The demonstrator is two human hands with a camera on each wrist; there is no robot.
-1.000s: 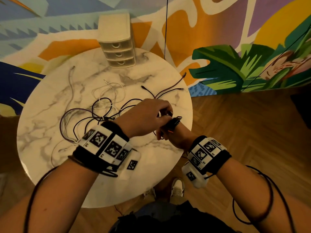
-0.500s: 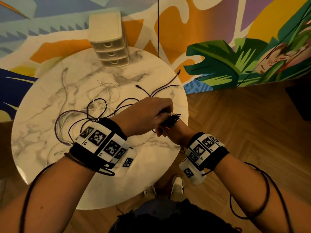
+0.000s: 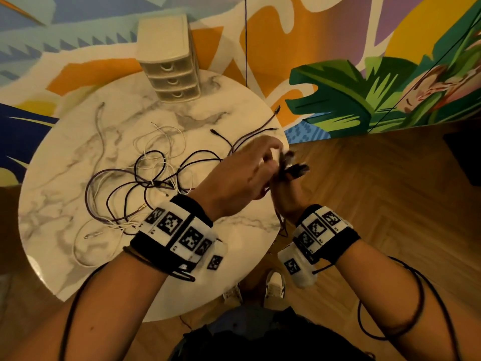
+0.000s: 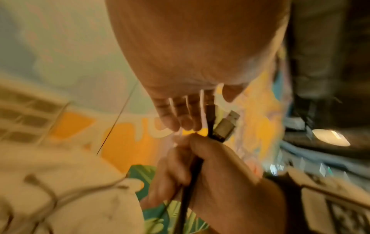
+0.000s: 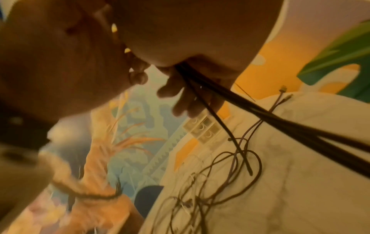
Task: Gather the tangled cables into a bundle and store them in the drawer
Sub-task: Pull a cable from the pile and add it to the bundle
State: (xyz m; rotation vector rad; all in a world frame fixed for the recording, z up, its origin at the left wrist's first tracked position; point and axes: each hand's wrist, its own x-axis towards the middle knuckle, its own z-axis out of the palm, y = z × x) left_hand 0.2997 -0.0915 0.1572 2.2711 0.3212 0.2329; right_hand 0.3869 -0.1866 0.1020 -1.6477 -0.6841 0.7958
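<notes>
A tangle of dark and white cables (image 3: 145, 178) lies across the round marble table (image 3: 65, 199). My right hand (image 3: 286, 196) grips a bunch of dark cable ends (image 4: 190, 182) beyond the table's right edge, with a silver USB plug (image 4: 227, 125) sticking out above the fist. Those held strands (image 5: 260, 114) run back down to the tangle. My left hand (image 3: 270, 156) is right above it, blurred, and pinches one black cable (image 4: 209, 114) between thumb and forefinger. The cream drawer unit (image 3: 170, 63) stands at the table's far edge, its three drawers shut.
Two purple cable ends (image 3: 268, 123) reach the table's far right edge, and a grey cable (image 3: 100, 131) lies at the left. A painted wall rises behind the table. Wooden floor (image 3: 377, 178) lies to the right, and my shoes (image 3: 273, 285) are under the table's near edge.
Both hands have moved a little to the right and away, past the table's edge, still holding the cable ends. My left hand's fingers are now in motion above the right fist.
</notes>
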